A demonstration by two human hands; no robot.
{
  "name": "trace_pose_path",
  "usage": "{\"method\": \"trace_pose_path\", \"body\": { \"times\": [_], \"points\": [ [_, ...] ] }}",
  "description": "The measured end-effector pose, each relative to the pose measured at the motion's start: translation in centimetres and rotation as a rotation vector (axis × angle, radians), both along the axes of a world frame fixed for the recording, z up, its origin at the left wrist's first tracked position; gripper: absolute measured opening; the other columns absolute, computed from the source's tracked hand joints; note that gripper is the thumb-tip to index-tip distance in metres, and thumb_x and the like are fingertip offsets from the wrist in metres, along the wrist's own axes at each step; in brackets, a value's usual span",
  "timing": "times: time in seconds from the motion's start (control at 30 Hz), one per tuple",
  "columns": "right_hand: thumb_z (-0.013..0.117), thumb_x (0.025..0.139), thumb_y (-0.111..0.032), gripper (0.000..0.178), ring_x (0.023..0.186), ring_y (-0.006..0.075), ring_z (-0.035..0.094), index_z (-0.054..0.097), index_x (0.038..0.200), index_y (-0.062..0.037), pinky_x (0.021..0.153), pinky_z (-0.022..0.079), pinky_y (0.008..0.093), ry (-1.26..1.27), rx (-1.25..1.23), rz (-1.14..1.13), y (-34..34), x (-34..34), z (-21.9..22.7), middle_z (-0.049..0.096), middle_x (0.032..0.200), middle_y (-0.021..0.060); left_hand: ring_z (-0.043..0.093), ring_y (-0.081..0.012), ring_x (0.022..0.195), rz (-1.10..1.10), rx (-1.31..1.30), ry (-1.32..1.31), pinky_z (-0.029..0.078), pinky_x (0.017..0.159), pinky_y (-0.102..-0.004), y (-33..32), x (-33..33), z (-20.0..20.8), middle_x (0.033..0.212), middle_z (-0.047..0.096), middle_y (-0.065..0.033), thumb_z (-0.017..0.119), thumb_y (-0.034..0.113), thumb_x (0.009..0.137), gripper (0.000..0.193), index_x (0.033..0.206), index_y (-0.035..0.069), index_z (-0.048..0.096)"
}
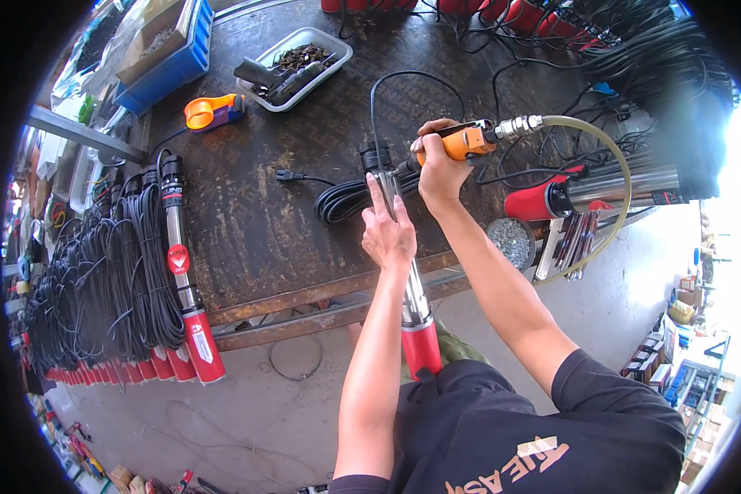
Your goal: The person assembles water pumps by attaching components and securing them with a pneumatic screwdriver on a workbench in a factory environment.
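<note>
A submersible pump (416, 298), a long steel tube with a black top and a red lower end, lies across the bench edge with its red end against my body. My left hand (389, 237) holds its steel tube, index finger stretched along it toward the black top. In my right hand (442, 171) is an orange air screwdriver (468, 142), its tip at the side of the pump's black top. A clear hose (620, 165) leads from the tool. Beside the pump lies a coil of black cable (337, 202) with a plug (288, 175).
A white tray (344, 56) holds small brass-coloured parts and a dark tool. An orange tape dispenser (208, 111) and blue bin (160, 82) are at left. Several finished-looking pumps (198, 337) line the left. A bowl of screws (511, 241) sits at the bench edge, near another pump (531, 203).
</note>
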State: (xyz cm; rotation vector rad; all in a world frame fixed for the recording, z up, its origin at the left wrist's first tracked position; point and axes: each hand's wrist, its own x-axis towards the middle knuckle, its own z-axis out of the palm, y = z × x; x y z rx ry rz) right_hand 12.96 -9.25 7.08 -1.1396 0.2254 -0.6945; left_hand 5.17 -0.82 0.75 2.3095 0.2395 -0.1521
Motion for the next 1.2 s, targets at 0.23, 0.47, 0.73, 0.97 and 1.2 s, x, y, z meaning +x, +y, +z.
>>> {"method": "trace_pose_path", "body": {
  "times": [0.23, 0.47, 0.73, 0.97, 1.2],
  "points": [
    [0.059, 0.080, 0.009, 0.015, 0.062, 0.0113, 0.061, 0.060, 0.088, -0.0034, 0.057, 0.050, 0.0227, -0.032, -0.015, -0.034, 0.7, -0.1, 0.2, 0.062, 0.076, 0.0031, 0.068, -0.0396, 0.080, -0.002, 0.004, 0.007, 0.056, 0.070, -0.0484, -0.1, 0.0, 0.1, 0.102, 0.060, -0.0219, 0.046, 0.042, 0.103, 0.066, 0.161, 0.027, 0.020],
    [0.059, 0.080, 0.009, 0.016, 0.064, 0.0111, 0.061, 0.060, 0.091, -0.0038, 0.059, 0.051, 0.0230, -0.027, -0.020, 0.004, 0.8, -0.3, 0.2, 0.062, 0.077, 0.0031, 0.067, -0.0404, 0.079, 0.007, 0.005, 0.000, 0.056, 0.070, -0.0487, 0.0, 0.0, 0.1, 0.100, 0.060, -0.0221, 0.048, 0.041, 0.102, 0.067, 0.161, 0.026, 0.020],
    [0.059, 0.079, 0.010, 0.016, 0.065, 0.0109, 0.062, 0.061, 0.087, -0.0034, 0.061, 0.051, 0.0228, -0.039, -0.090, 0.039, 0.2, -0.4, -0.5, 0.063, 0.078, 0.0029, 0.067, -0.0439, 0.090, 0.005, -0.046, 0.071, 0.054, 0.079, -0.0506, -0.1, 0.1, 1.2, 0.107, 0.062, -0.0267, 0.048, 0.040, 0.102, 0.066, 0.161, 0.024, 0.021],
    [0.060, 0.079, 0.009, 0.015, 0.063, 0.0102, 0.061, 0.062, 0.087, -0.0029, 0.060, 0.052, 0.0214, -0.044, -0.039, -0.008, 0.7, -0.3, -0.6, 0.065, 0.078, 0.0037, 0.067, -0.0408, 0.080, 0.006, 0.022, 0.003, 0.056, 0.071, -0.0486, -0.5, 0.1, 0.0, 0.102, 0.060, -0.0249, 0.047, 0.038, 0.103, 0.067, 0.162, 0.023, 0.018],
    [0.060, 0.079, 0.008, 0.011, 0.060, 0.0101, 0.061, 0.062, 0.081, -0.0025, 0.059, 0.051, 0.0214, -0.043, -0.050, -0.032, 0.6, -0.1, -0.6, 0.064, 0.074, 0.0034, 0.066, -0.0451, 0.090, 0.011, 0.005, 0.103, 0.053, 0.081, -0.0525, -0.8, 0.2, 1.4, 0.109, 0.061, -0.0280, 0.046, 0.038, 0.103, 0.067, 0.162, 0.027, 0.016]
  ]
}}
